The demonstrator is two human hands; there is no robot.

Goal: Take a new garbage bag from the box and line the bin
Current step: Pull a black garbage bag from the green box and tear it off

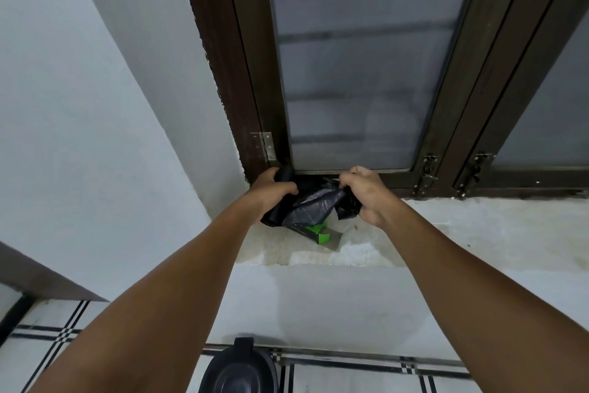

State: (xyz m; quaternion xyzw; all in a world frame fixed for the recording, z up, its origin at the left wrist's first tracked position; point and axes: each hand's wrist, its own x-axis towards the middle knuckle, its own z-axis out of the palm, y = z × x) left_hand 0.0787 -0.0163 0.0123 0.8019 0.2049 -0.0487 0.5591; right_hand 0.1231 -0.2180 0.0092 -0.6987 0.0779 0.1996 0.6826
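Note:
A crumpled black garbage bag [310,203] is stretched between both hands above the window sill. My left hand [269,190] grips its left end, where a rolled black part sticks up by the window frame. My right hand [366,191] is closed on its right end. Under the bag lies a green and black box [318,231] on the sill, mostly hidden by the bag, with an open flap toward me. A dark bin [239,370] stands on the floor below, seen from above at the bottom edge.
The pale stone window sill [462,233] runs to the right under a brown-framed window [350,58] with bolts at its lower corners. A white wall corner is on the left. The floor has white tiles with black lines [366,376].

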